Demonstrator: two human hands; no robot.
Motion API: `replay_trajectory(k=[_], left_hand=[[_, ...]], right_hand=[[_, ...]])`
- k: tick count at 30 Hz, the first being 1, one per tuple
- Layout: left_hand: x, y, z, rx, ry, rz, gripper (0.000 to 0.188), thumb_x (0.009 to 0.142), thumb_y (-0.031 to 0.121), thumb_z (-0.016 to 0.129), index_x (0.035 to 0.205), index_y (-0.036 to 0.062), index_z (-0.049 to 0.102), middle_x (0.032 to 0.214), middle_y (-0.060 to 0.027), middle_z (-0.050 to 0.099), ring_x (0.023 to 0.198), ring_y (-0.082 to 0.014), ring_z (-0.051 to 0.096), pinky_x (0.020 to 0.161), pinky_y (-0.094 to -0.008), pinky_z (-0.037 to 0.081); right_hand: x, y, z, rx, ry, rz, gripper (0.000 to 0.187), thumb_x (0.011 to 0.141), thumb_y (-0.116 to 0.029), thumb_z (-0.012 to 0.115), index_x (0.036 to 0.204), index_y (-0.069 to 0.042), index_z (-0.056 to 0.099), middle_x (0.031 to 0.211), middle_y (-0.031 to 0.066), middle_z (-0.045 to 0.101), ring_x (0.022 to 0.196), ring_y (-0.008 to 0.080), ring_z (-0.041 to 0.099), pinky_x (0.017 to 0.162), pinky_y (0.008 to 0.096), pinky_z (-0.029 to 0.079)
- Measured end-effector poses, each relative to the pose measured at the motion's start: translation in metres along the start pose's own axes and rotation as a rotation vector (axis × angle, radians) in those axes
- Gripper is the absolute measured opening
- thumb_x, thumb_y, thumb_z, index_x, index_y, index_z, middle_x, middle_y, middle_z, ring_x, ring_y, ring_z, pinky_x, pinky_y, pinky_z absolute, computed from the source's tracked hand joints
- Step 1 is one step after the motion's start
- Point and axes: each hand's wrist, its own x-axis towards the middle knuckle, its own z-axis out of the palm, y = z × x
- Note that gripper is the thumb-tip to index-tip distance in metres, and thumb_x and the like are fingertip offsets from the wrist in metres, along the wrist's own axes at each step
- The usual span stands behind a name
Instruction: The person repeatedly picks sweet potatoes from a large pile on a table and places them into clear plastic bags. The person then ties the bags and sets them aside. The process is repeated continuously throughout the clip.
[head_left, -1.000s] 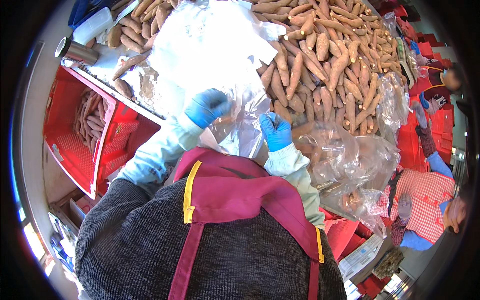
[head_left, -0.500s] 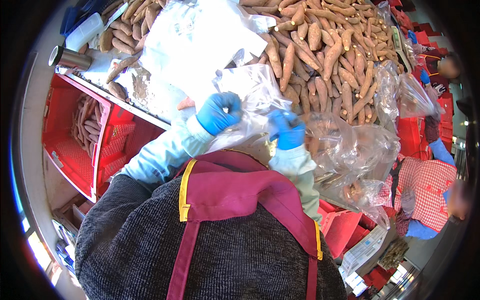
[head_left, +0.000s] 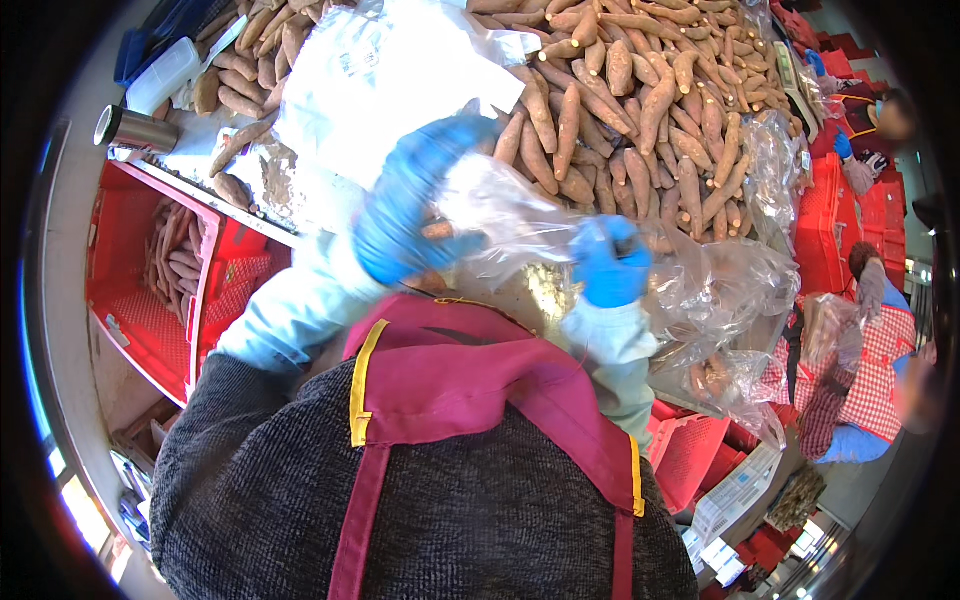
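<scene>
Head view: right hand (head_left: 612, 265) grips clear plastic bag (head_left: 505, 200) near tabletop's (head_left: 545, 298) near edge; left hand's (head_left: 400, 205) fingers spread. Apparently bag-opening; next needs a steady mouth.

Produce workshop: tubers (head_left: 657, 105), red crates (head_left: 232, 290)

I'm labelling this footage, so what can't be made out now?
Head view throughout:
Left hand: finger detail smeared by motion blur.
Clear bag: gripped end hidden by the right hand.
Heaped sweet potatoes: cut off by the top edge.
White sheeting: hides whatever lies beneath.
</scene>
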Motion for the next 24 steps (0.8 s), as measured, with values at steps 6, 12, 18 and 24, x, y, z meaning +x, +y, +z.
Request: replay_trajectory(k=[6, 12, 18, 24], left_hand=[[0.0, -0.015, 0.032, -0.176, 0.075, -0.366, 0.025, 0.067, 0.001, 0.058, 0.092, 0.005, 0.061, 0.106, -0.0107, 0.05, 0.097, -0.0217, 0.05, 0.084, -0.0329, 0.04], [-0.02, -0.032, -0.042, -0.128, -0.038, -0.07, 0.026, 0.065, -0.005, 0.057, 0.09, 0.0028, 0.055, 0.095, -0.0111, 0.055, 0.09, -0.0208, 0.053, 0.075, -0.0308, 0.042], [-0.007, 0.018, 0.027, 0.189, -0.121, 0.146, 0.053, 0.065, 0.01, 0.066, 0.113, 0.0038, 0.047, 0.111, -0.0103, 0.049, 0.104, -0.0278, 0.046, 0.088, -0.0383, 0.035], [-0.003, -0.036, -0.007, 0.083, -0.098, 0.134, 0.028, 0.063, -0.006, 0.055, 0.088, 0.0061, 0.059, 0.083, -0.0086, 0.058, 0.074, -0.0227, 0.057, 0.065, -0.0318, 0.046]], right_hand=[[-0.018, -0.001, -0.005, -0.216, -0.588, -0.035, 0.014, 0.071, 0.007, 0.054, 0.064, -0.004, 0.048, 0.062, 0.0, 0.047, 0.054, 0.0074, 0.043, 0.05, 0.0203, 0.035], [-0.015, 0.001, -0.02, -0.006, -0.227, 0.227, 0.022, 0.07, 0.006, 0.056, 0.057, -0.006, 0.043, 0.057, -0.006, 0.039, 0.053, 0.0033, 0.035, 0.047, 0.0198, 0.031], [-0.023, -0.003, 0.021, -0.315, -0.552, -0.034, 0.027, 0.07, 0.005, 0.057, 0.058, -0.007, 0.036, 0.059, -0.0032, 0.036, 0.052, 0.0056, 0.031, 0.047, 0.0207, 0.028], [0.0, -0.01, -0.006, -0.439, -0.46, -0.079, 0.023, 0.07, 0.002, 0.059, 0.056, -0.006, 0.043, 0.055, -0.005, 0.036, 0.05, 0.0043, 0.03, 0.046, 0.0197, 0.027]])
